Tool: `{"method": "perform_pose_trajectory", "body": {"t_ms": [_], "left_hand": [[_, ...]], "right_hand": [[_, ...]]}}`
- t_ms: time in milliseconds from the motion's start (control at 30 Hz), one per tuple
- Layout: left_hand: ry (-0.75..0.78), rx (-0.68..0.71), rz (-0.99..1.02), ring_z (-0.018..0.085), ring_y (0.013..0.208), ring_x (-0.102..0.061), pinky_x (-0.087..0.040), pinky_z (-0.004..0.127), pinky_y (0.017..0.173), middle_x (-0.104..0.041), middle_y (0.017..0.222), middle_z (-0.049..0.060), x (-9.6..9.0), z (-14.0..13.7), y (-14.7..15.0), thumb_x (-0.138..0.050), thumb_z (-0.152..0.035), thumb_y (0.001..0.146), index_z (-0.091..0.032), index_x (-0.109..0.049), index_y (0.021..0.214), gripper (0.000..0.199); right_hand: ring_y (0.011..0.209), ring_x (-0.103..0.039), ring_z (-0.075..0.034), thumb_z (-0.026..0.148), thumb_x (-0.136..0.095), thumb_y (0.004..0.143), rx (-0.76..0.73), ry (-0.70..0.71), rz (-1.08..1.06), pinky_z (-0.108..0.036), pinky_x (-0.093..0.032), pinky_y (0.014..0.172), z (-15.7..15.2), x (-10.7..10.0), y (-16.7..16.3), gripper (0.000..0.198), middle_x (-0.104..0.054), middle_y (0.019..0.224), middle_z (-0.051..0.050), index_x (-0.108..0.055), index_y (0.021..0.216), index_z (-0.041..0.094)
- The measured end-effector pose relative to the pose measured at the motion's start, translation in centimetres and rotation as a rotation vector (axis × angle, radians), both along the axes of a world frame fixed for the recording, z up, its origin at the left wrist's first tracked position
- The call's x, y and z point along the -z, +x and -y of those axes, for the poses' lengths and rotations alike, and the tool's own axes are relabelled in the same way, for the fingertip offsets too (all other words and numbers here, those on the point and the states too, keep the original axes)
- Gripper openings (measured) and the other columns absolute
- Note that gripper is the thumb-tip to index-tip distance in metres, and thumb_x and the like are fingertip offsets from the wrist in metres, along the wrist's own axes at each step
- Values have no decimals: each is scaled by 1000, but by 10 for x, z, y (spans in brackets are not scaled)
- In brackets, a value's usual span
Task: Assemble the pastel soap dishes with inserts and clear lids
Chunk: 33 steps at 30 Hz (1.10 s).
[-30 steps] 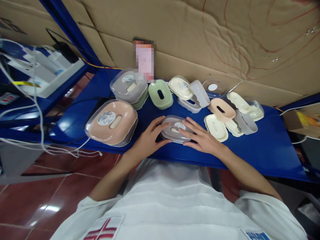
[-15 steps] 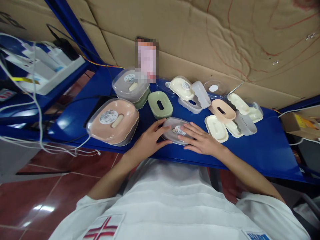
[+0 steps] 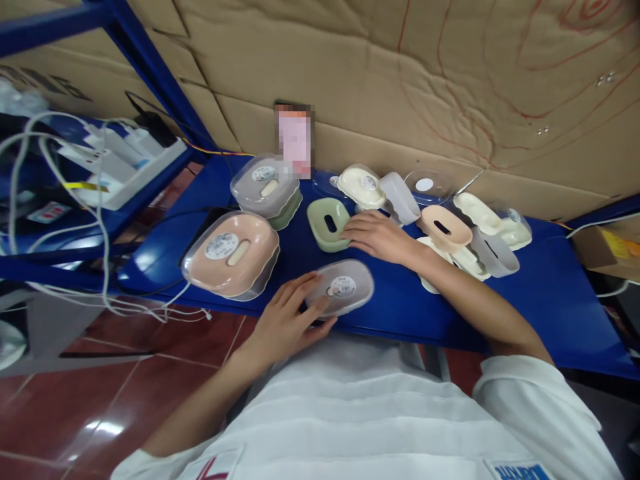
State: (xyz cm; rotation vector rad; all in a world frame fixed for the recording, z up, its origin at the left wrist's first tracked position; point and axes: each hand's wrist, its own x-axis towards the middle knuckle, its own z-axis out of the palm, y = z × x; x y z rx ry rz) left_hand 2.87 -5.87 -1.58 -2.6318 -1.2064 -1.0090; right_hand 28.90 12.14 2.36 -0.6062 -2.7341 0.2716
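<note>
My left hand (image 3: 287, 317) grips the left end of a small grey soap box (image 3: 357, 283) with a clear lid and a round label, near the table's front edge. Its thumb is at the near side and its fingers lie over the lid. My right hand (image 3: 377, 237) has its fingers stretched out at the right rim of a green soap box tray (image 3: 320, 220) with a dark oval slot. Its fingertips appear to touch that rim; the thumb is hidden. Nothing is visibly lifted by this hand.
Left stand a pink lidded box (image 3: 250, 233) and a grey-green lidded stack (image 3: 255, 177). Behind and right lie cream lids (image 3: 360, 185), a peach tray (image 3: 445, 225), grey parts (image 3: 495, 253) and a clear cover (image 3: 430, 185). A phone (image 3: 295, 140) leans on cardboard; cables (image 3: 105, 227) hang left.
My right hand has left the grey lidded box and moved back to the green tray. The grey box has shifted left and nearer to me, turned slightly, with my left hand at its end.
</note>
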Motion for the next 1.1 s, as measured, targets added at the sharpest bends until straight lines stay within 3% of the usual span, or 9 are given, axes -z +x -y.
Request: {"method": "perform_pose_trajectory", "body": {"t_ms": [133, 267, 500, 633, 700, 800, 867, 1000, 1100], "left_hand": [[31, -258, -37, 37, 129, -69, -63, 49, 99, -68, 136, 17, 3, -4, 4, -80, -34, 95, -24, -63, 131, 42], [-84, -384, -12, 43, 138, -63, -59, 57, 106, -61, 150, 22, 1, -21, 14, -71, -39, 102, -22, -60, 145, 48], [-160, -337, -2, 48, 165, -27, -39, 69, 126, -22, 179, 26, -5, -51, 28, -61, -28, 105, -15, -22, 174, 80], [-155, 125, -149, 32, 164, -35, -36, 56, 132, -40, 174, 16, -11, -44, 29, -50, -7, 101, -19, -45, 164, 64], [-182, 278, -203, 28, 154, -51, -38, 53, 131, -59, 161, 11, -12, -39, 30, -52, -9, 102, -21, -60, 150, 50], [-160, 227, -183, 27, 132, -68, -44, 52, 123, -72, 144, 9, -13, -33, 30, -58, -17, 105, -21, -68, 139, 36], [-147, 226, -176, 26, 126, -70, -49, 48, 114, -71, 147, 9, -15, -31, 29, -60, -18, 105, -21, -68, 139, 35], [-154, 244, -171, 30, 137, -63, -43, 53, 119, -68, 151, 10, -21, -30, 24, -62, -18, 103, -21, -72, 126, 26], [-144, 208, -165, 30, 134, -66, -37, 58, 124, -75, 137, 9, -22, -32, 20, -61, -12, 102, -20, -72, 119, 22]], "right_hand": [[121, -74, -29, 36, -67, 106, 156, -29, -248, -50, -58, 108, 42, -24, 55, 29, -81, 125, -8, -76, 132, 27], [118, -75, -29, 29, -75, 101, 270, -78, -305, -50, -61, 105, 103, -32, 105, 39, -80, 123, -6, -71, 139, 33], [122, -74, -26, 19, -67, 104, 224, -33, -173, -46, -63, 106, 154, 0, 92, 42, -79, 128, -6, -68, 145, 29], [139, -66, -24, 16, -53, 110, 189, 32, -149, -43, -58, 115, 142, 1, 76, 43, -73, 144, -7, -63, 151, 27], [138, -66, -28, 22, -55, 110, 346, 128, -103, -48, -57, 115, 135, -1, 81, 40, -72, 144, -11, -64, 149, 23], [122, -72, -38, 38, -62, 108, 710, 254, 78, -55, -58, 101, 133, 2, 96, 42, -75, 133, -19, -67, 142, 14], [115, -73, -39, 40, -61, 108, 810, 255, 171, -55, -58, 94, 139, 8, 102, 43, -76, 129, -22, -68, 140, 11], [122, -72, -31, 23, -54, 110, 591, 99, 86, -51, -56, 104, 158, 18, 98, 37, -76, 132, -14, -64, 146, 20], [136, -65, -27, 23, -57, 110, 380, -47, -12, -50, -53, 116, 167, 22, 91, 38, -70, 145, -10, -62, 147, 27]]}}
